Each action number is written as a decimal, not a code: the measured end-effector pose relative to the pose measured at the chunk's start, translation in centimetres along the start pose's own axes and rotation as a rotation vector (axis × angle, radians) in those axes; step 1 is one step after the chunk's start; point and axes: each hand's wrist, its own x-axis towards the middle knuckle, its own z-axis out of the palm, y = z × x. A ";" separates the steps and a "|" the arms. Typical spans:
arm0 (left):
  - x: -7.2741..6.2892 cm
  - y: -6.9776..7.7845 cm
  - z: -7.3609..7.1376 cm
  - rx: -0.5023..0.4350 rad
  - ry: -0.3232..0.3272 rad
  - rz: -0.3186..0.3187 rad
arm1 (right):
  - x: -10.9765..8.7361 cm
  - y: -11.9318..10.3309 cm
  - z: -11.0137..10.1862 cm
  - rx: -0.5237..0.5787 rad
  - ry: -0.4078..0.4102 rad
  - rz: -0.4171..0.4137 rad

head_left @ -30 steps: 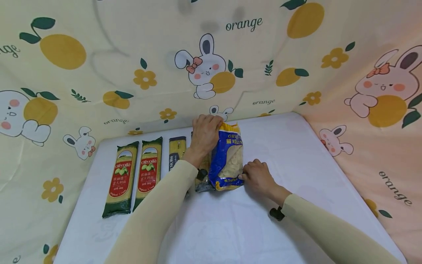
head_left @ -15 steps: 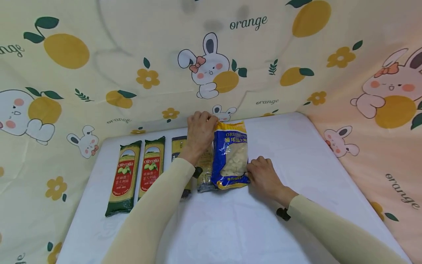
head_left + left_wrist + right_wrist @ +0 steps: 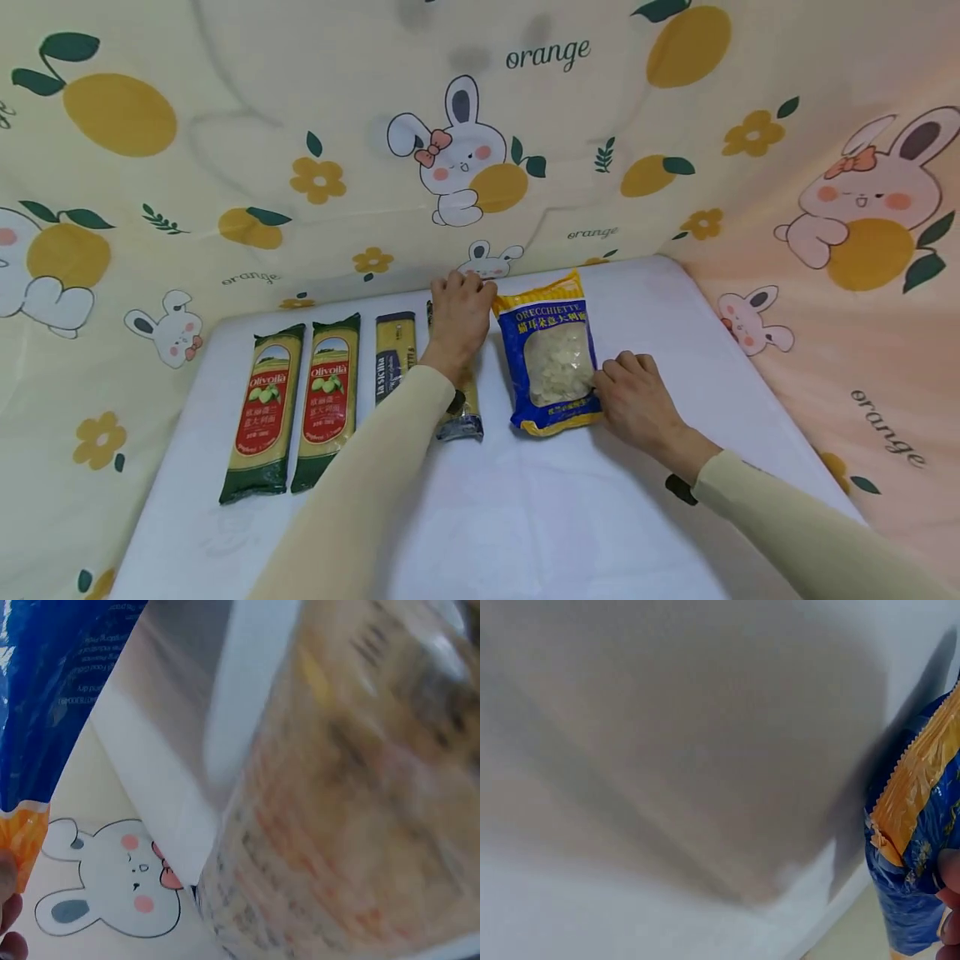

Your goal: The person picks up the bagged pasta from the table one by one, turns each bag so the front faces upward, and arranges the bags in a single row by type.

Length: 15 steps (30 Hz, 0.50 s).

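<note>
A blue and yellow bag of orecchiette pasta (image 3: 558, 362) tilts slightly, with its clear window facing up. At its upper left corner, my left hand (image 3: 459, 321) pinches the yellow edge; in the left wrist view those fingertips (image 3: 9, 934) show at the orange end of the bag. My right hand (image 3: 641, 404) grips the lower right side, and its fingers (image 3: 951, 874) press into the blue wrapper in the right wrist view. Beneath my left wrist lies a clear pasta packet (image 3: 461, 417), partly hidden by the arm.
Two green and red spaghetti packets (image 3: 262, 408) lie side by side at the left on the white table (image 3: 510, 517). Between them and my left hand is a yellow and dark blue pasta packet (image 3: 395, 350). A rabbit-print cloth (image 3: 345, 242) hangs behind the table.
Both hands have moved the orecchiette bag to the right, away from the clear packet it overlapped. A gap of white table now shows between the two.
</note>
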 end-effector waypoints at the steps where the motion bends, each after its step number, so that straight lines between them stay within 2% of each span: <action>1: 0.0 0.1 0.0 0.007 -0.022 -0.012 | 0.0 -0.2 0.0 0.000 -0.007 0.004; 4: 0.1 0.3 0.0 0.024 -0.091 -0.033 | 0.2 -0.6 0.0 -0.004 -0.033 0.025; 10: -0.1 0.8 -0.3 0.063 -0.191 -0.023 | 0.4 -0.9 0.2 0.013 -0.072 0.078; 15: -1.4 2.7 -0.4 0.064 -0.275 -0.003 | 0.4 -0.6 0.4 0.098 -0.134 0.192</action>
